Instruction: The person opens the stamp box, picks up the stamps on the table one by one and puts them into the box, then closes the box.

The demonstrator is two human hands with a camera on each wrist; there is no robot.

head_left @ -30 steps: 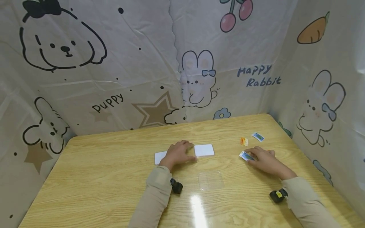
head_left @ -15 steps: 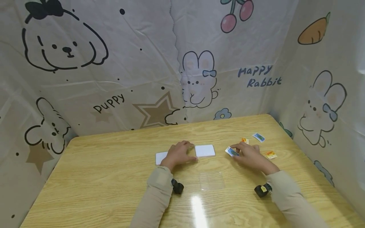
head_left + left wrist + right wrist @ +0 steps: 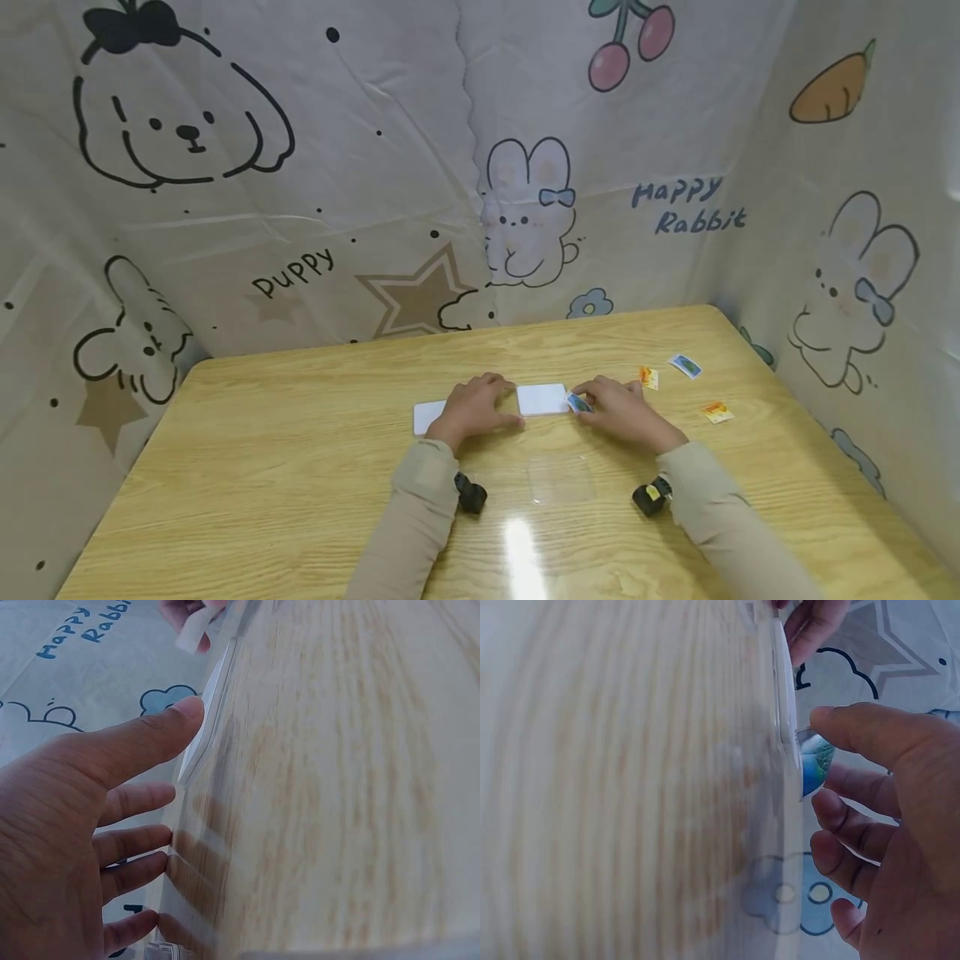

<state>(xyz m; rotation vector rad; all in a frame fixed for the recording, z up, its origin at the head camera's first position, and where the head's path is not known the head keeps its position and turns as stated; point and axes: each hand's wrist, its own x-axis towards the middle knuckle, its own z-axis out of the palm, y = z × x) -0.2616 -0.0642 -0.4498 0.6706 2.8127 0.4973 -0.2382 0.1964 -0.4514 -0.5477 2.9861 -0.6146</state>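
My right hand (image 3: pixel 621 410) pinches a small blue picture card (image 3: pixel 579 403) between thumb and finger. That card is at the right end of a flat white rectangle (image 3: pixel 542 400) with rounded corners; in the right wrist view the picture card (image 3: pixel 817 763) looks bent beside the white edge. My left hand (image 3: pixel 476 412) rests on the table left of this rectangle, fingers spread and holding nothing. Its thumb is close to the white edge in the left wrist view. A second white rectangle (image 3: pixel 427 418) lies partly hidden behind the left hand.
Two orange picture cards, one farther back (image 3: pixel 650 378) and one nearer (image 3: pixel 717 412), lie to the right. Another blue picture card (image 3: pixel 686 366) is behind them. A clear plastic piece (image 3: pixel 561 481) lies in front on the wooden table (image 3: pixel 300 467). Printed cloth walls (image 3: pixel 405 167) enclose the table's back and sides.
My right hand has carried the blue picture card leftward to the white rectangle, and the nearer orange card has come into view behind it. The left hand has stayed in place.
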